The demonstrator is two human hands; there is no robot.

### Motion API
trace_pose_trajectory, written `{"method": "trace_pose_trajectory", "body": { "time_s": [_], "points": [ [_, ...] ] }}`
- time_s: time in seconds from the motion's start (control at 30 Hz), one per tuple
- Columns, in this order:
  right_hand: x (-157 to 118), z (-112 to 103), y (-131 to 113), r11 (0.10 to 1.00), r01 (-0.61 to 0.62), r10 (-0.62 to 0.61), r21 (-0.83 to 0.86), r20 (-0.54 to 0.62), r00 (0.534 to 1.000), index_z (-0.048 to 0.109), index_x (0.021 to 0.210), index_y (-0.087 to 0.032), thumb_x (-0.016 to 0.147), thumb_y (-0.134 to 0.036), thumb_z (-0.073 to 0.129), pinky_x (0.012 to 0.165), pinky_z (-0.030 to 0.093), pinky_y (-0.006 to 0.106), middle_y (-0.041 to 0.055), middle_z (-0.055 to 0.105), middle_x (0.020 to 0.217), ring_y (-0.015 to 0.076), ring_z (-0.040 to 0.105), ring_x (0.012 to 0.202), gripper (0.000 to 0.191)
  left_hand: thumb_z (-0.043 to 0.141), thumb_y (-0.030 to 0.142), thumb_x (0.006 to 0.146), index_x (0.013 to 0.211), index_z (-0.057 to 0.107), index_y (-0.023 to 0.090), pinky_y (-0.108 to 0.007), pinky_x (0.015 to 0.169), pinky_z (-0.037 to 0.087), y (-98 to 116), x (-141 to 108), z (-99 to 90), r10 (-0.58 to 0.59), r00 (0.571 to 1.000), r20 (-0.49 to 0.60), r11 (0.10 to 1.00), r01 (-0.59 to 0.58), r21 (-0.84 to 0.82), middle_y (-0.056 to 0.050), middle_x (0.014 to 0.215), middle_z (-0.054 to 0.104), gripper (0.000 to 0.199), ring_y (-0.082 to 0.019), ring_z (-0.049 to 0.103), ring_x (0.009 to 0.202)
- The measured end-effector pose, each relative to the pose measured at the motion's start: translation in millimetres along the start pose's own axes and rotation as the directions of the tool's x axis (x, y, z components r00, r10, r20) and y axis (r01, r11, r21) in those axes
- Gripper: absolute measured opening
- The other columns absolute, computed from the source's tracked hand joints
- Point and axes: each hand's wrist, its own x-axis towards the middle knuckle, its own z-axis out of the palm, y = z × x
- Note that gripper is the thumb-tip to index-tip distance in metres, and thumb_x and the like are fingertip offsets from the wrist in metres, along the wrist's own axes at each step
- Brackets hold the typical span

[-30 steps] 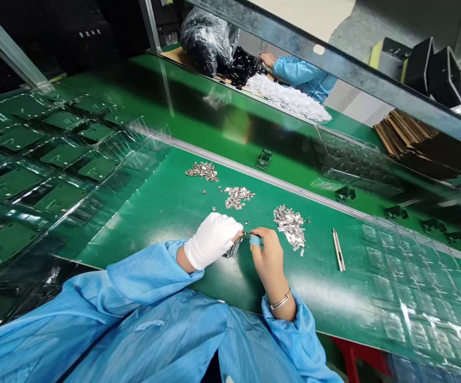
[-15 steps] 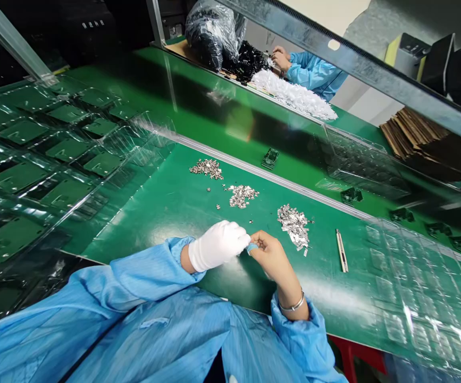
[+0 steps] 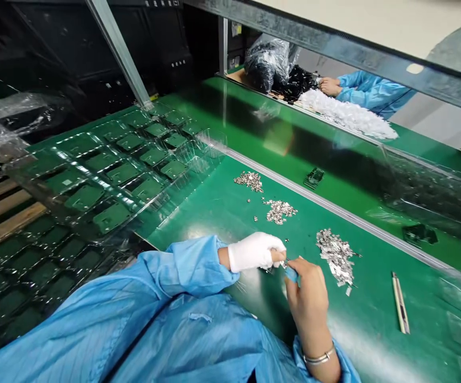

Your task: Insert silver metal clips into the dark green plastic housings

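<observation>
My left hand [image 3: 256, 251], in a white glove with bare fingertips showing, is closed in a pinch above the green tabletop [image 3: 206, 213]. My right hand [image 3: 309, 290] is bare apart from a blue finger cover [image 3: 291, 273], and its fingers pinch close against the left fingertips. Something small and metallic shows between the two hands, too little of it to name. Just beyond them lie a heap of small metal pieces [image 3: 280, 211] and, farther left, another heap of tiny metal parts [image 3: 248, 181]. Right of my right hand spreads a pile of flat silvery pieces [image 3: 336, 256].
A utility knife [image 3: 400, 303] lies at the right. Clear plastic trays [image 3: 114, 170] cover the left side. Behind a metal strip [image 3: 313, 197] sits a small circuit board [image 3: 313, 178]. Across the bench, another person's hands [image 3: 329, 86] are near a white heap [image 3: 345, 113].
The view has swung left, so the bench appears farther right. My fingers have shifted: bare left fingertips now show, and the right hand is turned more upright, still close to the left.
</observation>
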Motion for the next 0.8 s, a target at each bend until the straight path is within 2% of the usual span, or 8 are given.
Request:
{"method": "trace_pose_trajectory", "body": {
  "time_s": [0.13,0.33,0.4,0.5,0.57,0.63,0.7,0.8],
  "points": [
    [-0.1,1.8,-2.0,0.994,-0.043,0.049,0.100,-0.055,0.997,0.054,0.105,-0.020,0.084,-0.007,0.048,0.083,0.051,0.039,0.0059,0.061,0.090,0.0192,0.059,0.088,0.025,0.061,0.039,0.073,0.079,0.059,0.012,-0.018,0.042,0.039,-1.9,-3.5,-1.8,-0.049,0.977,0.205,0.973,0.093,-0.211,-0.001,0.068,0.060,0.028,-0.007,0.050,0.047],
    [5.5,3.2,-13.5,0.942,-0.290,0.316,0.168,-0.162,0.935,0.055,0.095,-0.021,0.084,-0.008,0.049,0.067,0.049,0.030,0.0037,0.061,0.086,0.0162,0.059,0.081,0.018,0.068,0.046,0.070,0.085,0.056,0.012,-0.017,0.046,0.044,-2.4,-9.5,5.0,0.039,0.995,0.096,0.942,-0.004,-0.337,-0.002,0.069,0.060,0.038,-0.007,0.053,0.051],
    [5.8,3.3,-16.0,0.947,-0.250,0.287,0.201,-0.184,0.940,0.055,0.098,-0.022,0.083,-0.005,0.049,0.071,0.050,0.031,0.0033,0.062,0.087,0.0160,0.059,0.082,0.023,0.066,0.046,0.071,0.084,0.056,0.012,-0.016,0.043,0.042,-2.2,-9.6,5.1,0.030,0.993,0.115,0.944,0.010,-0.330,-0.001,0.066,0.060,0.038,-0.006,0.051,0.048],
    [5.0,3.6,-17.8,0.971,-0.061,0.100,0.229,-0.161,0.982,0.055,0.101,-0.023,0.079,0.000,0.048,0.078,0.051,0.033,0.0031,0.065,0.091,0.0160,0.061,0.087,0.033,0.065,0.045,0.073,0.078,0.055,0.012,-0.016,0.042,0.040,-1.7,-9.1,2.9,-0.002,0.973,0.231,0.959,0.067,-0.275,-0.001,0.063,0.060,0.035,-0.006,0.050,0.045],
    [5.1,5.3,-17.3,0.952,-0.084,0.132,0.293,-0.146,0.981,0.055,0.100,-0.024,0.078,0.000,0.048,0.077,0.051,0.032,0.0026,0.065,0.091,0.0153,0.062,0.086,0.033,0.062,0.043,0.076,0.075,0.056,0.012,-0.017,0.042,0.039,-1.5,-9.4,2.4,-0.011,0.967,0.253,0.979,0.062,-0.196,0.000,0.061,0.059,0.031,-0.006,0.049,0.044],
    [5.6,8.4,-15.5,0.882,-0.252,0.336,0.399,-0.155,0.929,0.056,0.097,-0.023,0.079,-0.002,0.049,0.071,0.052,0.028,0.0017,0.064,0.087,0.0139,0.062,0.081,0.028,0.055,0.037,0.080,0.073,0.057,0.013,-0.018,0.046,0.040,-1.3,-10.4,3.7,0.051,0.986,0.156,0.998,-0.042,-0.056,0.001,0.061,0.058,0.025,-0.007,0.049,0.047],
    [5.4,11.2,-12.9,0.789,-0.373,0.494,0.488,-0.143,0.857,0.057,0.094,-0.022,0.080,-0.005,0.050,0.066,0.052,0.025,0.0016,0.062,0.084,0.0132,0.062,0.077,0.024,0.050,0.027,0.081,0.070,0.060,0.014,-0.019,0.055,0.041,-1.0,-11.6,6.4,0.201,0.979,-0.016,0.968,-0.196,0.159,0.000,0.063,0.057,0.019,-0.008,0.052,0.056],
    [2.4,10.5,-11.5,0.798,-0.366,0.484,0.478,-0.146,0.863,0.059,0.094,-0.022,0.080,-0.005,0.049,0.068,0.053,0.027,0.0026,0.063,0.086,0.0143,0.063,0.080,0.024,0.048,0.022,0.078,0.072,0.061,0.015,-0.021,0.061,0.043,-0.1,-12.3,9.9,0.315,0.935,-0.162,0.918,-0.257,0.301,-0.001,0.067,0.059,0.016,-0.010,0.054,0.064]
  ]
}}
